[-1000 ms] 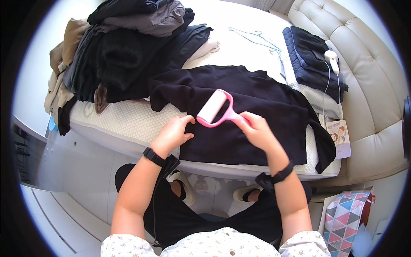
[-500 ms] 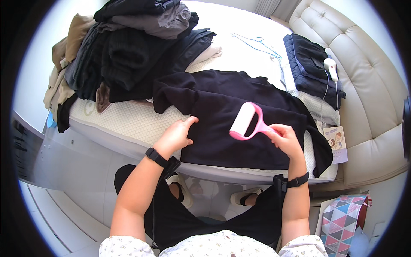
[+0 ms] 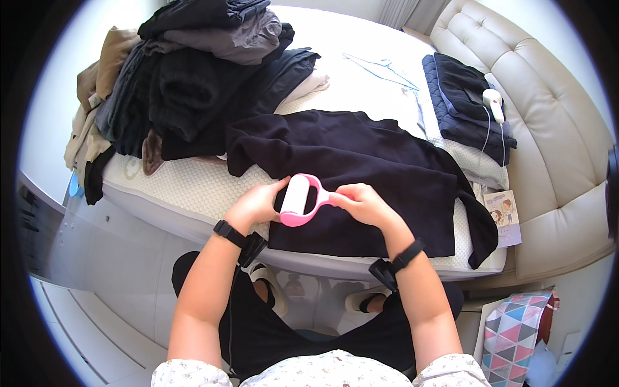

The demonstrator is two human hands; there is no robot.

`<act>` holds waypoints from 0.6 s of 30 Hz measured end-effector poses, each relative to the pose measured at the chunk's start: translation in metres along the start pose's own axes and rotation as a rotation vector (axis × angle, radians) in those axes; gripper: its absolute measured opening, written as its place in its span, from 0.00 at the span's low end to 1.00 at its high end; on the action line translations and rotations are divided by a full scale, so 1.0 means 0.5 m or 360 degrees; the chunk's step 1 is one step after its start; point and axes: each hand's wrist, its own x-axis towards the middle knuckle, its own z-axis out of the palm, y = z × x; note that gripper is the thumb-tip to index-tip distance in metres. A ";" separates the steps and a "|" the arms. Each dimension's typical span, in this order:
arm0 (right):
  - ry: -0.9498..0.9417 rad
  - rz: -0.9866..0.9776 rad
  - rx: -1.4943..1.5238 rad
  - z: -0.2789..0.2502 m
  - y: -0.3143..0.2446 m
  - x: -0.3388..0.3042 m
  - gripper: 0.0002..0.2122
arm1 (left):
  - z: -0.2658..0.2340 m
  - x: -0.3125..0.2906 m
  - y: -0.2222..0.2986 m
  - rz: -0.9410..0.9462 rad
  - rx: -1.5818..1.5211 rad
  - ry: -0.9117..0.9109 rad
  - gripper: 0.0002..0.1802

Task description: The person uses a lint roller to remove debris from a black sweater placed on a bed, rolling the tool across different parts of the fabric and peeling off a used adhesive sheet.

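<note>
A black long-sleeved top (image 3: 380,193) lies spread across the near side of the bed. My right hand (image 3: 364,205) is closed round the handle of a pink lint roller (image 3: 298,198) with a white roll, held over the top's left part. Beside the roller's head, my left hand (image 3: 256,204) rests at the top's left edge. Its fingers are apart, though the roller hides part of the fingertips.
Dark folded clothes (image 3: 187,84) are heaped at the far left of the bed (image 3: 161,187). A blue hanger (image 3: 380,71) lies farther back. Toward the headboard (image 3: 535,116) are folded dark garments (image 3: 451,122), a white corded device (image 3: 493,103) and a booklet (image 3: 503,216).
My right hand has carried the lint roller leftward and slightly down, from the top's middle to its left edge. My left hand has shifted a little to the left.
</note>
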 end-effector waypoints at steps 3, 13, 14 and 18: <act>-0.0112 0.0096 -0.0120 0.007 0.026 0.015 0.20 | -0.007 -0.007 -0.006 -0.0195 -0.0281 -0.0133 0.55; 0.0200 0.0200 0.0236 -0.215 0.097 -0.197 0.11 | -0.014 -0.019 0.003 -0.0237 -0.0242 -0.0131 0.56; 0.0234 0.0160 0.0266 -0.213 0.105 -0.195 0.10 | -0.013 -0.023 0.002 -0.0241 -0.0246 -0.0130 0.56; 0.0201 -0.0020 0.0139 -0.152 0.060 -0.149 0.11 | -0.018 -0.025 0.010 -0.0171 -0.0169 -0.0133 0.55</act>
